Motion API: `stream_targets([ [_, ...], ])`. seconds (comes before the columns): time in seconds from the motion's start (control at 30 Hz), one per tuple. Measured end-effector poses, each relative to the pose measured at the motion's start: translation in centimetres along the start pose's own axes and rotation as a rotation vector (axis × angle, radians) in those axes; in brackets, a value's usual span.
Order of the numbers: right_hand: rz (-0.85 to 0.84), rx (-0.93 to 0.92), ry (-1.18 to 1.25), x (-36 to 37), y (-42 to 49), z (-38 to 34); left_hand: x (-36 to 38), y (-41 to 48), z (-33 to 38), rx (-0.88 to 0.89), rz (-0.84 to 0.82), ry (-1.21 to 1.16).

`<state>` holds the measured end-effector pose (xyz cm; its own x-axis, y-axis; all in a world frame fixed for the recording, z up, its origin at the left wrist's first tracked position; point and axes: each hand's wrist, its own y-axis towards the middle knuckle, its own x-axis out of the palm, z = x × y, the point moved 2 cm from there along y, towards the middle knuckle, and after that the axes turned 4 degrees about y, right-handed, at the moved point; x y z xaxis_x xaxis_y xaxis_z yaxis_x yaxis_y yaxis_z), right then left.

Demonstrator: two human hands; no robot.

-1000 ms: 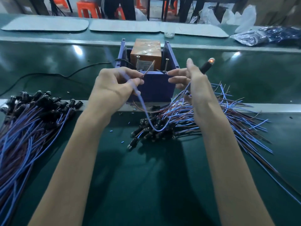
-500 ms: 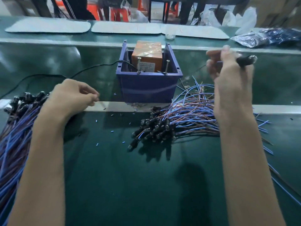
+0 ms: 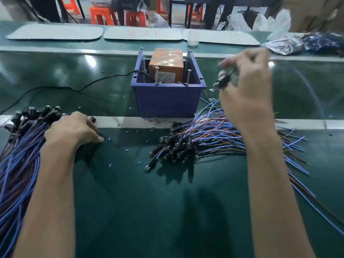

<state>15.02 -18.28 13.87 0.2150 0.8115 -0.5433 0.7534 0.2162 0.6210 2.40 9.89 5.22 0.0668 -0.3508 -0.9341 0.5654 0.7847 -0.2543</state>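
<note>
The right hand [image 3: 245, 90] is up off the dark green bench [image 3: 130, 202], just right of the blue plastic box [image 3: 167, 103]. Its thumb and fingertips are pinched on a small black cylindrical connector [image 3: 222, 81], held in the air above the far end of the wires. That spot is smeared, so I can't follow the wire trailing from it. Below the wrist lies a loose heap of blue and brown wires with black caps [image 3: 176, 146], caps pointing left and bare ends fanning right. The left hand [image 3: 72, 131] sits knuckles-up on the near edge of a second, bigger bundle of blue and dark wires [image 3: 20, 155] at the left of the bench. Its fingers are curled down over the black-capped ends and the thumb tip touches the bench; whether they actually have hold of one I can't tell. Inside the box stands an orange taped block [image 3: 165, 64], with two metal screws [image 3: 157, 75] upright at the front rim. A thin black cable [image 3: 74, 88] snakes in from the left, and short blue snippets of insulation [image 3: 110, 165] are scattered between the two heaps.
</note>
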Motion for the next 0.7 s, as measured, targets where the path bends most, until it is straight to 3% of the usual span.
stream_targets([
  [0.13,-0.701,0.147,-0.239,2.8,-1.7,1.1,-1.0,0.7,-0.2,0.011,0.152,-0.095],
  [0.23,-0.997,0.124,-0.358,4.1,-2.8,1.3,-0.7,1.1,-0.3,0.017,0.159,-0.063],
  [0.7,-0.998,0.112,-0.246,5.1,-2.6,2.4,0.7,1.6,0.1,0.019,0.099,-0.021],
])
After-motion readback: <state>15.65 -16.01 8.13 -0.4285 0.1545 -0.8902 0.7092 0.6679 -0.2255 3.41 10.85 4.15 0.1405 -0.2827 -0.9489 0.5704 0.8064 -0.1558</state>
